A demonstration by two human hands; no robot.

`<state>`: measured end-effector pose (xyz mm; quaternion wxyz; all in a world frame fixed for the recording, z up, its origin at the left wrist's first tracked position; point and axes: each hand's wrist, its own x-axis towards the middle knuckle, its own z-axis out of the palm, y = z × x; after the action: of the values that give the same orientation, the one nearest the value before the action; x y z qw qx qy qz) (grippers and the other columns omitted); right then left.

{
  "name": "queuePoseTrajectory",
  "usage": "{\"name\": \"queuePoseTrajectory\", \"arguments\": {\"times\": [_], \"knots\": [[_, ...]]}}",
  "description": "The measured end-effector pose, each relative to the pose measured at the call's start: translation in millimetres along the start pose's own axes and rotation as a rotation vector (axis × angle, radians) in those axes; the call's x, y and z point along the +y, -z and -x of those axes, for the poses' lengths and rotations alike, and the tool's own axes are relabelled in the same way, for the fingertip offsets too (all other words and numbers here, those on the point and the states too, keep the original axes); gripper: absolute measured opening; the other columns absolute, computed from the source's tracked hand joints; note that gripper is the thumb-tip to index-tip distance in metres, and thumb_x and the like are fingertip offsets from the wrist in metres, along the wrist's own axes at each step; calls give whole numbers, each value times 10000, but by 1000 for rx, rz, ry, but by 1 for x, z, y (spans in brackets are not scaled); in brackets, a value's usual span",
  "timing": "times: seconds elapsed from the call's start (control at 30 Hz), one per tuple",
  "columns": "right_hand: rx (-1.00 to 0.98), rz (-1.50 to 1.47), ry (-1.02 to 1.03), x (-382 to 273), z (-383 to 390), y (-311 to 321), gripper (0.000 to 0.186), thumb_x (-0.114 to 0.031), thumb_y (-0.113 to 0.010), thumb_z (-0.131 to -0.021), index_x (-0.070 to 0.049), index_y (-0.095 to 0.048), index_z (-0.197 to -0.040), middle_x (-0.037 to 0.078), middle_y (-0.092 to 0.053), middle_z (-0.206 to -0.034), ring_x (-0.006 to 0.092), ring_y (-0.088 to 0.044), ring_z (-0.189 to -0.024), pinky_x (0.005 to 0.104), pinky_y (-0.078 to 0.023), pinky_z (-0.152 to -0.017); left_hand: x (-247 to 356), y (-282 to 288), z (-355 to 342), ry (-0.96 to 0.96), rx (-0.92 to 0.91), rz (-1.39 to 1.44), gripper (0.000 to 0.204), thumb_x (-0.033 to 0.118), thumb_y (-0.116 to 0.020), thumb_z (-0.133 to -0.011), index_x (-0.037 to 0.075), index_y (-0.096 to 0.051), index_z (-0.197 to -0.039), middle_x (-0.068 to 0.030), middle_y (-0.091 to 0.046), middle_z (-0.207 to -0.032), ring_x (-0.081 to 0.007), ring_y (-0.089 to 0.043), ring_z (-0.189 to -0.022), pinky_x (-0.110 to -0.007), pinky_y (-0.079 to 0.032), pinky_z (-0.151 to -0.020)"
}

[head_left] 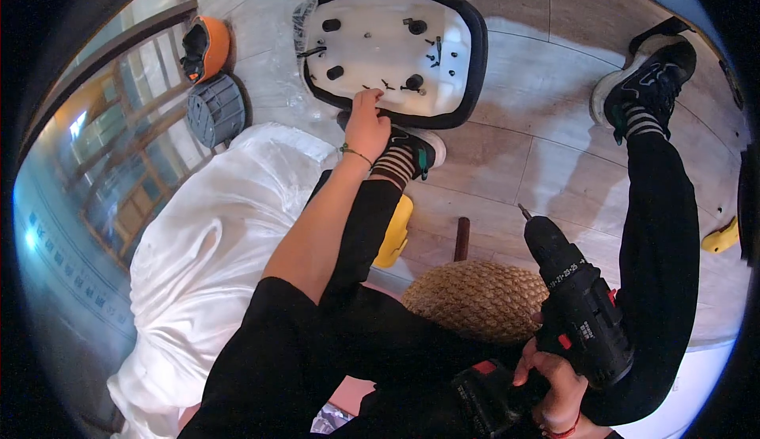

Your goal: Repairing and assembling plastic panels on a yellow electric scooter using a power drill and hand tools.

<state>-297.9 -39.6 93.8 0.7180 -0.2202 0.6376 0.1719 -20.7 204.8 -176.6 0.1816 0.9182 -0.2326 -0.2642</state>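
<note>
On the floor ahead lies a rounded white plastic panel (376, 51) with a black padded rim (482, 51). Black round pegs stand near its corners, and several small dark screws (435, 57) are scattered over it. My left hand (369, 126) reaches down to the panel's near edge, fingertips drawn together beside some loose screws; whatever they pinch is too small to make out. Low on the right, my right hand (558, 383) grips a black cordless drill (582, 312) with red buttons by its handle. The drill's bit points up and away, well apart from the panel.
White cloth (214, 241) is heaped at the left, near a grey round tub (216, 110) and an orange object (212, 47). A woven stool (475, 300) sits between my legs. Yellow pieces lie by my left leg and at the far right (720, 237). Clear plastic wrap borders the panel.
</note>
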Motion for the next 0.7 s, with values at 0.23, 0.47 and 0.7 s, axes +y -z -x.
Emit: {"name": "queuePoseTrajectory", "arguments": {"times": [0.23, 0.47, 0.7], "knots": [[-2, 31, 14, -3, 0, -1, 451, -68, -495, -730, 157, -459, -1119, 138, -509, -644, 205, -494, -458, 279, -436, -491, 13, -17, 27, -96, 93, -169, 480, 20, -557, -724, -6, -450, -1191, -189, -454, -1173, -335, -483, -1071, -357, -432, -923], [-140, 319, 389, 13, -6, 13, 418, -71, -491, -706, 140, -473, -1066, 151, -500, -634, 208, -484, -437, 289, -429, -449, -27, 4, 2, 204, 251, 74, 273, 51, -568, -779, -14, -555, -1043, -168, -576, -999, -295, -561, -933, -368, -451, -819], [-346, -78, 222, 10, 3, 32, 192, -87, -504, -905, 47, -580, -1018, 151, -601, -910, 206, -593, -759, 348, -452, -682, 86, 14, 21, 337, -318, 648, 137, 117, -524, -899, 7, -574, -963, -40, -602, -757, -98, -574, -668, -233, -478, -626]]}}
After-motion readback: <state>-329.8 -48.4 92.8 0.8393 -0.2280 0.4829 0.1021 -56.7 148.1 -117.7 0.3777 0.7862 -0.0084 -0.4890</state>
